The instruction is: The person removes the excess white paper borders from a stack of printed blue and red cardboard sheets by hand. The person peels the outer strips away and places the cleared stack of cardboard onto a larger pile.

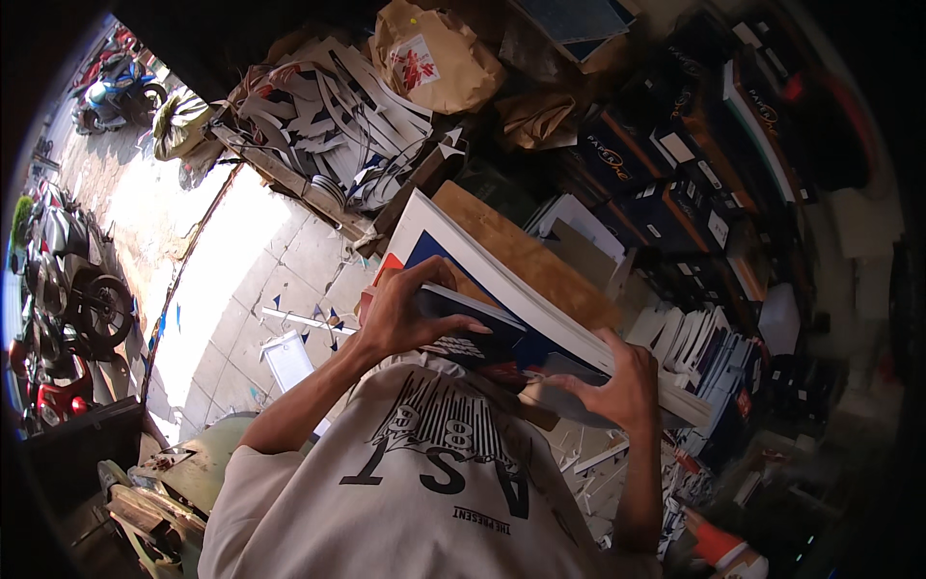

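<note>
In front of my chest I hold a thick stack of booklets [550,340] with dark blue covers and white page edges. My left hand [410,311] is closed around its left end, thumb lying across a blue cover. The right end is gripped by my right hand [617,383], with the thumb on the near side and the fingers over the far edge. The stack is tilted, and its underside is hidden. Just beyond it is a brown board [526,253], partly covered by the stack.
A wooden crate [289,188] heaped with paper offcuts stands ahead, beside a brown paper bag [434,58]. Dark cartons [666,207] pile up at the right, above stacked booklets [690,338]. Paper scraps [299,318] litter the tiled floor. Motorcycles [72,270] stand outside at left.
</note>
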Tool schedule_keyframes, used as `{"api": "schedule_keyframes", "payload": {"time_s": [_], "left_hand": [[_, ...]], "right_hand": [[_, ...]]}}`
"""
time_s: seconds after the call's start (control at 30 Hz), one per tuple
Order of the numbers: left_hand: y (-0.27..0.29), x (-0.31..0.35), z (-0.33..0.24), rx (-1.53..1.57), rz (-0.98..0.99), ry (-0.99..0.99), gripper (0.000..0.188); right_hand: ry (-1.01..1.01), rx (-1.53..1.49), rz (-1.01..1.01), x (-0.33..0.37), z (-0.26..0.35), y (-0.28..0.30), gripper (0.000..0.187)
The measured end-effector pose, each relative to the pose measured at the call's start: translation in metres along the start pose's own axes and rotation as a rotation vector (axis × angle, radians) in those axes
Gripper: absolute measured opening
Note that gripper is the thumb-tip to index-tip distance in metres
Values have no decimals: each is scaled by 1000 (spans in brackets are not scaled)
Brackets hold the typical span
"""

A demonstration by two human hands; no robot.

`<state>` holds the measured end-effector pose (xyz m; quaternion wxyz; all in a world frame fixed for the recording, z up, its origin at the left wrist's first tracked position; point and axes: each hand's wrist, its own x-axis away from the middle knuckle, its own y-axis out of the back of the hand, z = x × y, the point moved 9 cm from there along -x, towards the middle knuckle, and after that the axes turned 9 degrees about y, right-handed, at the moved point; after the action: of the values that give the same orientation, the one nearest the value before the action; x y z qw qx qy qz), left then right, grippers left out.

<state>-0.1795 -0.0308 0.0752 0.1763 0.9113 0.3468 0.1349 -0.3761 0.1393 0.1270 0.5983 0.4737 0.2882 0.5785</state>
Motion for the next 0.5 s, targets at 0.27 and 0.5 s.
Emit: {"api": "schedule_keyframes", "payload": {"time_s": [0.27, 0.5], "left_hand": [[85, 80, 32, -270, -922, -324, 93], [-68, -24, 290, 937, -100, 409, 76]], "right_hand": [[150, 111, -382, 23, 46, 52, 34], [273, 114, -717, 54, 97, 160, 43]]}}
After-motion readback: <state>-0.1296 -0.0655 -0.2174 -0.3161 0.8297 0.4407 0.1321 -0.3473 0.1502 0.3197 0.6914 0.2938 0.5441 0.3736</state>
